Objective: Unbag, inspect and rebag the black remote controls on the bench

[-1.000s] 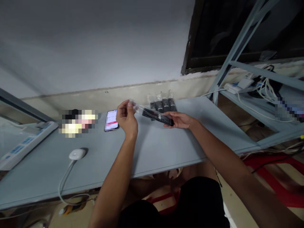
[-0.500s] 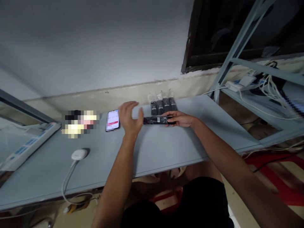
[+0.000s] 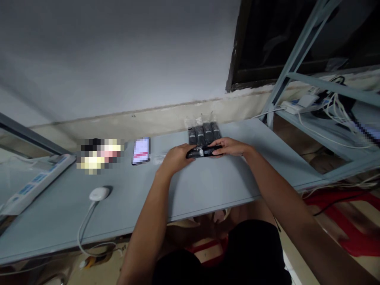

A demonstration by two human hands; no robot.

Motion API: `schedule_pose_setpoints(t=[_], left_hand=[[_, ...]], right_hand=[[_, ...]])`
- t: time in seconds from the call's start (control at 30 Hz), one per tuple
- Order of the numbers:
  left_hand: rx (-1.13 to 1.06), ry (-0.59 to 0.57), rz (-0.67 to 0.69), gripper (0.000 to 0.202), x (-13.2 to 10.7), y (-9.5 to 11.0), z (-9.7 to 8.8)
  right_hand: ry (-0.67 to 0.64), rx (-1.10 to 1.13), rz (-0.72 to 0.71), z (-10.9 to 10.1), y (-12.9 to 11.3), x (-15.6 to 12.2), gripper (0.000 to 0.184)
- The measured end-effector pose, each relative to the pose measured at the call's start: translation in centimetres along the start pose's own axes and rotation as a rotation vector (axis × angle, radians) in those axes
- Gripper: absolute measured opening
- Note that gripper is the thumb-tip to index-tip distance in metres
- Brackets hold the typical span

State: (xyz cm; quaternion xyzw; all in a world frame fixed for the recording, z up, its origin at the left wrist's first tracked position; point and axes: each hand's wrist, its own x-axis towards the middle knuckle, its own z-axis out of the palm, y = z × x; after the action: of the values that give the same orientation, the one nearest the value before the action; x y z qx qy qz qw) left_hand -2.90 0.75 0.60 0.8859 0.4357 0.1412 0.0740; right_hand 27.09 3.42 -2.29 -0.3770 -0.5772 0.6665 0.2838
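Note:
A long black item in a clear plastic sleeve [image 3: 204, 151] lies crosswise on the grey table [image 3: 208, 186], held at both ends. My left hand [image 3: 177, 157] grips its left end with curled fingers. My right hand [image 3: 231, 146] closes on its right end. Just behind it, a row of several similar black bagged items [image 3: 203, 133] lies side by side against the wall.
A lit phone [image 3: 141, 151] lies left of my hands. A white round device with a cable [image 3: 99, 193] sits nearer the front left, a white power strip [image 3: 26, 186] at far left. A metal shelf with cables [image 3: 323, 107] stands at right.
My left hand let go of the sleeve's end, opened, then came down onto the item's left end. The item dropped from mid-air to the table in front of the row.

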Motion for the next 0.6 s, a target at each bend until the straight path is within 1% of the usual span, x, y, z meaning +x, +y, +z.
schedule_pose_setpoints(t=[0.1,0.17,0.23,0.37,0.47,0.6], left_hand=[[-0.028,0.000,-0.063,0.050,-0.2,-0.3,-0.4],[-0.046,0.001,-0.094,0.045,-0.3,-0.5,-0.5],[-0.050,0.002,-0.117,0.042,-0.4,-0.6,-0.6],[-0.071,0.001,-0.156,0.042,-0.5,-0.5,-0.6],[-0.105,-0.008,-0.155,0.047,-0.5,-0.1,-0.5],[-0.147,-0.024,-0.098,0.053,-0.3,0.5,-0.1]], right_hand=[[0.160,-0.071,-0.141,-0.7,-0.3,-0.2,0.040],[0.264,-0.059,-0.253,-0.9,-0.5,-0.1,0.037],[0.371,0.002,-0.355,-1.0,-0.7,0.1,0.038],[0.568,0.161,-0.502,-0.6,-0.9,0.8,0.047],[0.621,0.145,-0.587,-0.1,-0.9,1.2,0.048],[0.618,-0.034,-0.667,0.8,-0.6,1.8,0.047]])
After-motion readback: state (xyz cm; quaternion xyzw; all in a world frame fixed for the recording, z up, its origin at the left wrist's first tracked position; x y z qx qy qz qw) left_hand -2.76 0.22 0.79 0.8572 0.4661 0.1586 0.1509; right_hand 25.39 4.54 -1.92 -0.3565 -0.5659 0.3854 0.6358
